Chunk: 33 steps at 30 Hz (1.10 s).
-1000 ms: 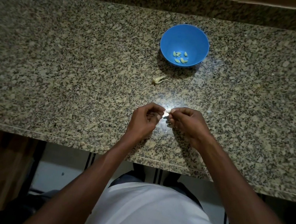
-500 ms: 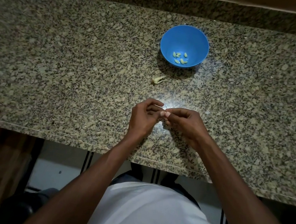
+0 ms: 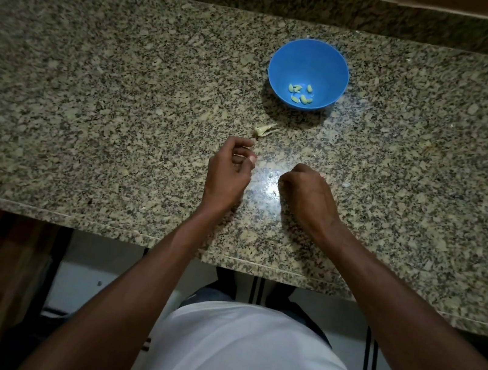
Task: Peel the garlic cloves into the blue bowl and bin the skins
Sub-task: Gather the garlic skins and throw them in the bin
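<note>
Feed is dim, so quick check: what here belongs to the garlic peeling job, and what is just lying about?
Job:
blue bowl
peeled cloves inside it
garlic skins on the counter
left hand, pinching something small
right hand, curled, contents hidden

Lying about:
granite counter only; no bin in view

A speckled beige-and-black granite countertop (image 3: 90, 96) carries a round blue plastic bowl (image 3: 292, 55) near its back, and a small heap of pale papery garlic skins (image 3: 263, 130) just in front.
</note>
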{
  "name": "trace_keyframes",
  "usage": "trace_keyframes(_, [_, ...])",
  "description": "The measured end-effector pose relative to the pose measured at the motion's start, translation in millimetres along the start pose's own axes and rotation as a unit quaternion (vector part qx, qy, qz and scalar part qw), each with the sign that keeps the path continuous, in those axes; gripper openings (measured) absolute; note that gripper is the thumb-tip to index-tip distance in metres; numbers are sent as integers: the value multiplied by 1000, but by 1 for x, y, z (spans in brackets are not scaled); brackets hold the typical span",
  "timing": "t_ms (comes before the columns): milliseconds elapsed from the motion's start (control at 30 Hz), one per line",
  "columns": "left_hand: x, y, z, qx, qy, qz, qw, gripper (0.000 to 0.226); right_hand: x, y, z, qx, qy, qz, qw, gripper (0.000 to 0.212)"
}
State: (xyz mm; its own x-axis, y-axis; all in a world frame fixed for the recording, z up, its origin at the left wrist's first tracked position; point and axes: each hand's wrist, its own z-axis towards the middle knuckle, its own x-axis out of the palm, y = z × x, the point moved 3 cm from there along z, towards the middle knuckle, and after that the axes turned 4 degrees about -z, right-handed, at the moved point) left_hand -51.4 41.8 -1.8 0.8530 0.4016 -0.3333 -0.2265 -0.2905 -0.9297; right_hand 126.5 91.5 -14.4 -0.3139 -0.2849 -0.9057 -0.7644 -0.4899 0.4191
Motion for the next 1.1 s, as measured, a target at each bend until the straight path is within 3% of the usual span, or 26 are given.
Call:
trace_keyframes(100, [-1, 2, 7, 4, 9, 15, 1000, 27, 4, 10, -6, -40, 5, -92, 995, 4])
trace_keyframes(367, [2, 2, 10, 35, 22, 42, 998, 25, -5, 39, 8, -136, 124, -210, 960, 24])
trace_keyframes(500, [5, -1, 12, 39, 26, 38, 998, 23, -5, 44, 8, -133, 159, -244, 948, 25])
trace_keyframes(633, [10, -5, 8, 48, 35, 40, 997, 24, -3, 45, 10, -126, 146, -236, 952, 17])
trace_keyframes(800, [14, -7, -1, 40, 32, 27, 998, 20, -12, 25, 17, -60, 75, -117, 988, 14])
trace_keyframes(867, [14, -4, -3, 33, 40, 28, 998, 13, -16, 8, 15, 30, 64, 38, 997, 17])
trace_keyframes(967, [15, 0, -7, 8, 61, 5, 998, 12, -19, -10, 5, 184, 22, 287, 940, 13])
trace_keyframes(1033, [17, 0, -11, -17, 89, -39, 995, 15, -17, -13, -2, 224, 20, 389, 893, 21])
trace_keyframes(1100, [19, -1, -14, -28, 108, -57, 992, 16, -18, -10, -7, 227, 20, 423, 877, 24])
